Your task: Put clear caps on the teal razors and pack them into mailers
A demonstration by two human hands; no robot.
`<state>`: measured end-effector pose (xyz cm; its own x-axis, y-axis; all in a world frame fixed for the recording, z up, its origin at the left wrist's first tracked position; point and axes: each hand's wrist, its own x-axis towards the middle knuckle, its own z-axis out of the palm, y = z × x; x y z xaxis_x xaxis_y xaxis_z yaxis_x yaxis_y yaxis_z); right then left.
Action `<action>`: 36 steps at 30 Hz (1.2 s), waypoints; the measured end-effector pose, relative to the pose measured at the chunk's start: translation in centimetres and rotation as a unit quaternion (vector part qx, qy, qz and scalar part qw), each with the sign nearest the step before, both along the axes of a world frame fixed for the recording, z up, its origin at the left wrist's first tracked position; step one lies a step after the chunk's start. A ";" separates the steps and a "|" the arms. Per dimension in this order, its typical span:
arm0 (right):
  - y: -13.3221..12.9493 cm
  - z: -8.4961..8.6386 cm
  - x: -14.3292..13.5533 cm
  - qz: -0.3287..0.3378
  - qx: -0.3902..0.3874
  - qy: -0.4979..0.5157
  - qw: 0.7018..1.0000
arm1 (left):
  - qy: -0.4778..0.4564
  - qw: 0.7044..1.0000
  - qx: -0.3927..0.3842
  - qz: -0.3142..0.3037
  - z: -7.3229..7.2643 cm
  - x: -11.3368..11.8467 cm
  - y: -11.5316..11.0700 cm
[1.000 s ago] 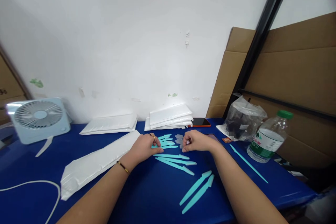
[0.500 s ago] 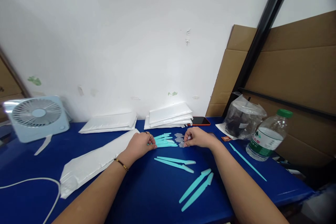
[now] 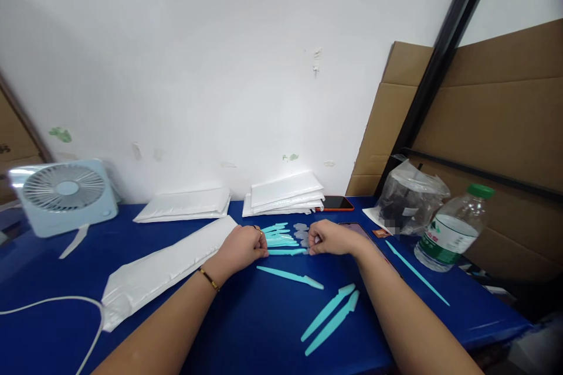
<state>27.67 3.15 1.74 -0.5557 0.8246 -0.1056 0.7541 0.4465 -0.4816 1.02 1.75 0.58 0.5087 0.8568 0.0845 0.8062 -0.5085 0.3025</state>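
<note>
My left hand pinches the handle end of a turquoise eyebrow razor, held level just above the blue table. At its blade end, my right hand is closed in a pinch on a small clear cap, mostly hidden by the fingers. More translucent caps lie beside the right fingertips. Behind the held razor is a pile of eyebrow razors. A single razor lies in front of the hands, and two more razors rest side by side nearer to me.
A long white packet lies left of my left hand, with stacked white packets by the wall. A blue fan and white cable are left. Right are phones, a bagged cup, a bottle and another razor.
My left hand has taken one of the two razors in front of the pile and lifted it back. The right hand has come from the caps to that razor's blade end.
</note>
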 end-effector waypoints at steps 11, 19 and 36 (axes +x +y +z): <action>-1.1 0.9 -0.6 0.062 -0.081 0.010 0.995 | -0.023 0.996 -0.068 -0.051 0.7 1.6 -2.4; -0.5 0.0 -1.0 0.064 -0.059 0.013 0.996 | -0.034 0.996 -0.082 0.000 0.4 1.0 -1.6; -5.3 3.0 -1.6 0.108 -0.131 -0.213 0.962 | -0.038 0.999 0.006 0.031 0.7 0.6 -1.9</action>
